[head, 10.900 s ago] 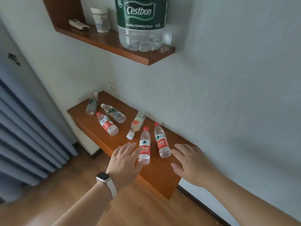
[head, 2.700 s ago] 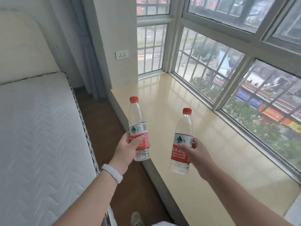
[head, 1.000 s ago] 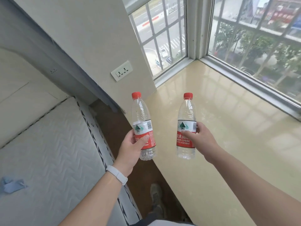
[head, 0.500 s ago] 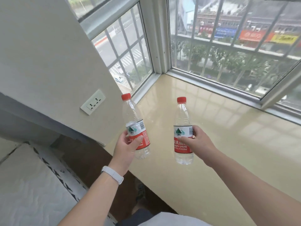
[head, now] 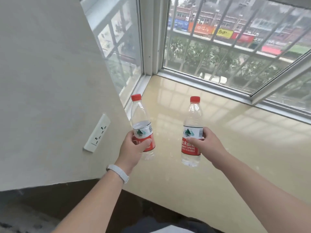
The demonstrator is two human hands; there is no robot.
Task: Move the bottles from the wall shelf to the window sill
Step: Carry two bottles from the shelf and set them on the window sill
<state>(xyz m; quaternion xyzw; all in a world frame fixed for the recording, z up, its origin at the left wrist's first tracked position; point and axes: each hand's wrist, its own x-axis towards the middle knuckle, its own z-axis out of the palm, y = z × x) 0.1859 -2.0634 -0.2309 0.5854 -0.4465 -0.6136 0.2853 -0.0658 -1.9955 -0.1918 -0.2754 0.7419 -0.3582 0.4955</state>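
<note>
Nearest, two bare forearms reach forward over the near edge of the window sill (head: 227,157), the left one wearing a pale wristband (head: 118,173). The left grip (head: 134,148) is wrapped round the red label of the left bottle (head: 142,118), thumb across the front. The right grip (head: 209,145) clasps the right bottle (head: 191,121) at its label from the right side, thumb on the front. Both bottles are clear with red caps up, the left one leaning a little, the right one close to upright. They hang side by side, apart, over the left part of the sill, the left one just beside the wall (head: 50,81) that carries a socket plate (head: 97,132). Their bases look to be above the glossy surface rather than on it, though the reflections make that hard to be sure of. Farther on, the sill runs to its far left corner under the barred window (head: 218,47). As I read it, the step in hand is the setting-down of this pair. The next move calls for lowering each bottle straight down until its base sits flat, well in from the near edge, and only then loosening the fingers — light bottles like these would likely tip if let go at a lean.
</note>
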